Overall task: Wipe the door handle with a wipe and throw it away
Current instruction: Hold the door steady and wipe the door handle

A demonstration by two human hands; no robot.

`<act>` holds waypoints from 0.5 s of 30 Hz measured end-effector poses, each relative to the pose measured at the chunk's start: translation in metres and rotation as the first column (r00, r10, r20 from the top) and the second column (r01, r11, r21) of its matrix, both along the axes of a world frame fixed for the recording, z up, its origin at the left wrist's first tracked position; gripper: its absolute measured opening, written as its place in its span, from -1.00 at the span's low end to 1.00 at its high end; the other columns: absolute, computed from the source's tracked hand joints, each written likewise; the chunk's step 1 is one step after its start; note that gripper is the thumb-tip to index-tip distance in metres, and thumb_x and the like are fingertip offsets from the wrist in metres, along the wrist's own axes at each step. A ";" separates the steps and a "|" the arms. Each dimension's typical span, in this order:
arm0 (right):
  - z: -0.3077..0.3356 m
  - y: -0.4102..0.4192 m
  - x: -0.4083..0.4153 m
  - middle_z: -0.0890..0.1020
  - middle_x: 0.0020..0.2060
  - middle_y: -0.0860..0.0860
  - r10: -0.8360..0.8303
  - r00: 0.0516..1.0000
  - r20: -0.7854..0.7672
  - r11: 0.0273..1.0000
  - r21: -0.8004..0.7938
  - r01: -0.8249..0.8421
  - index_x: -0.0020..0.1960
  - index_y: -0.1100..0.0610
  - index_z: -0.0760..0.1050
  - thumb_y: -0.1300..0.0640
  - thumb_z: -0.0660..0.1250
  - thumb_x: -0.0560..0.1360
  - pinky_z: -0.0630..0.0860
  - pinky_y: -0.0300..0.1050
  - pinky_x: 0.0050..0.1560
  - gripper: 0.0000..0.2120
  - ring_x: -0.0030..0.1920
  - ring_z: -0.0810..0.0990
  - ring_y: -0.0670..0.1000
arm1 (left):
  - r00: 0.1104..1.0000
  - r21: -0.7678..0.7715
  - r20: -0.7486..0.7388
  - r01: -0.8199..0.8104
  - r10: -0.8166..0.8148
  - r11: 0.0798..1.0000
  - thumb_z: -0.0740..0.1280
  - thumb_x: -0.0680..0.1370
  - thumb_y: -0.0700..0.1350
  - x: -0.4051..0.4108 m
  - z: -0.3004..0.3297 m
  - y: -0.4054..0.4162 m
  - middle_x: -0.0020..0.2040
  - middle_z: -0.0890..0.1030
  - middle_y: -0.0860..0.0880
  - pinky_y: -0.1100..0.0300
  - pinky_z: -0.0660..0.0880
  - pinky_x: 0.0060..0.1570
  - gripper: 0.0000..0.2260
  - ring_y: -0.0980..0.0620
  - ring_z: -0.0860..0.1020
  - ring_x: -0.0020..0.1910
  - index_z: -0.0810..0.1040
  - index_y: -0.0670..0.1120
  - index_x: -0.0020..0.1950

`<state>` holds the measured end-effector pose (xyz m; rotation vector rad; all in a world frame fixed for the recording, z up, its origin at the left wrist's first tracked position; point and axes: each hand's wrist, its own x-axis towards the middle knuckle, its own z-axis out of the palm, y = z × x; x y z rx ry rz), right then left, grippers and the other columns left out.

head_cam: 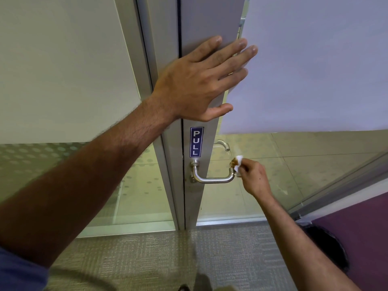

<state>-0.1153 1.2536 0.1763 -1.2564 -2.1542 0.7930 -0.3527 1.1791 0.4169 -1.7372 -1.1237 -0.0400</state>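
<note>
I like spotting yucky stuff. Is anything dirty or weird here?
Yes. The white wipe in the right hand has a brown smear where it presses the free end of the door handle. It looks like grime wiped off. Nothing else stands out.

wipe (239,162) mostly buried in right hand (255,177), only a crumpled white bit shows. door handle (214,177) free end covered by it. Both forearms cut by frame edges. Dark object (327,246) lower right unidentifiable.
</note>
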 end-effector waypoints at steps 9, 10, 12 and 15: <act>-0.009 0.017 -0.002 0.74 -0.25 0.08 0.147 0.989 0.027 0.942 -0.309 -0.132 -0.20 0.05 0.72 0.39 0.21 0.48 0.64 -0.16 -0.10 -0.62 -0.23 0.71 -0.06 | 1.000 -0.003 0.000 -0.002 0.002 1.000 0.08 0.68 0.26 0.001 0.001 0.000 0.65 0.19 -0.18 -0.15 0.12 0.57 -0.39 -0.17 0.19 0.63 0.39 -0.16 0.53; -0.014 0.012 -0.001 0.75 -0.22 0.15 0.081 0.996 -0.045 0.931 -0.354 -0.091 -0.17 0.10 0.72 0.40 0.22 0.50 0.67 -0.10 -0.07 -0.65 -0.23 0.72 -0.03 | 1.000 -0.007 0.001 -0.003 0.003 1.000 0.08 0.68 0.27 0.002 0.000 0.000 0.65 0.19 -0.18 -0.15 0.12 0.57 -0.38 -0.17 0.18 0.63 0.39 -0.16 0.53; -0.025 0.000 0.001 0.75 -0.13 0.22 -0.058 0.974 -0.220 0.874 -0.483 -0.058 -0.09 0.23 0.70 0.41 0.23 0.55 0.70 0.01 -0.02 -0.72 -0.19 0.73 0.07 | 1.000 -0.008 -0.001 0.000 0.000 1.000 0.08 0.68 0.27 0.002 0.001 -0.001 0.65 0.19 -0.18 -0.16 0.13 0.57 -0.38 -0.18 0.19 0.63 0.39 -0.16 0.53; -0.032 -0.020 0.004 0.75 -0.20 0.16 -0.306 0.852 -0.425 0.723 -0.686 -0.083 -0.30 0.25 0.68 0.49 0.22 0.54 0.70 -0.09 -0.11 -0.63 -0.13 0.66 0.16 | 1.000 -0.007 0.008 0.003 -0.003 1.000 0.09 0.68 0.26 0.001 0.001 -0.001 0.65 0.19 -0.18 -0.16 0.12 0.57 -0.39 -0.18 0.19 0.63 0.40 -0.17 0.52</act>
